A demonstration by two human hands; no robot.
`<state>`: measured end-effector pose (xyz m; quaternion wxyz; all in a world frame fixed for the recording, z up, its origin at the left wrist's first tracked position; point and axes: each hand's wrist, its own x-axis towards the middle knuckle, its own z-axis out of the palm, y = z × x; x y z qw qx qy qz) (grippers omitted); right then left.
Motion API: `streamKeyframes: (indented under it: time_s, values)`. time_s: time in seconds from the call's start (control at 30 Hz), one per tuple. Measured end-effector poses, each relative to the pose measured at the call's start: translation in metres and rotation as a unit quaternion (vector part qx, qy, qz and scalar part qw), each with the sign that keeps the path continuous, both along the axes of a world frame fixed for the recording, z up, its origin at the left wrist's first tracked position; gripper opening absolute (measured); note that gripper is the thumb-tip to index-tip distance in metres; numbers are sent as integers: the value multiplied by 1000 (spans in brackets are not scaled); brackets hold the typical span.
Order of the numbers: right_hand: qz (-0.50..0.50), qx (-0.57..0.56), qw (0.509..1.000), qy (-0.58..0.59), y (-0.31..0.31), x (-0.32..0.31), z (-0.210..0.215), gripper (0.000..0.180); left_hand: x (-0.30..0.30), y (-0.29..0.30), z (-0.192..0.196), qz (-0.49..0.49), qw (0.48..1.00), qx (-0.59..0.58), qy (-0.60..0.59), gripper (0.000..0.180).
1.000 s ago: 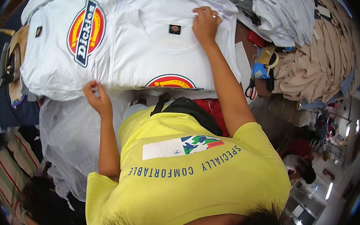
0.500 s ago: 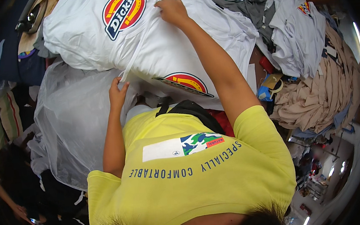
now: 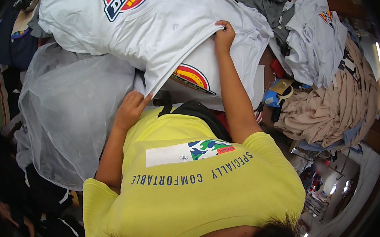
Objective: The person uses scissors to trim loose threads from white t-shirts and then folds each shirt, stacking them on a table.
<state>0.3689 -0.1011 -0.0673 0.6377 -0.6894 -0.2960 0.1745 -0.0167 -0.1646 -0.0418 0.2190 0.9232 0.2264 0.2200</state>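
A white T-shirt with a red, yellow and blue printed badge lies spread before me. Its edge runs slantwise, pulled taut between my two hands. My left hand is closed on the near corner of this edge, just above my waist. Farther off to the right, my right hand pinches the other end of it. Under the lifted edge shows another white T-shirt, whose printed badge is partly covered. The fingertips beneath the cloth are hidden.
A clear plastic bag bulges at the left. On the right lie grey garments, a white printed T-shirt and a heap of beige cloth. A tape roll sits between. Another person's arm is at far left.
My right hand has moved right and nearer, drawing the shirt's edge out straight. My left hand has come closer to me and closed on the edge. The view has shifted slightly.
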Motion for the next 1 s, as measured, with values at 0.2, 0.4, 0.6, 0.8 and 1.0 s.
streamKeyframes:
  time_s: [0.2,0.4,0.6,0.8,1.0]
  values:
    - [0,55,998,40,-1,-6,6,22,11,-18,-5,2,999,22,25,40]
    - [-20,119,991,64,-3,-2,6,25,10,-26,2,39,999,28,10,29]
    - [-8,137,985,-105,-9,4,72,20,16,2,32,211,938,-183,-207,18]
    - [-9,22,963,-270,54,37,102,13,25,100,45,219,724,-548,-356,30]
    - [-34,-175,940,-290,104,39,58,20,30,159,22,235,719,-563,-333,38]
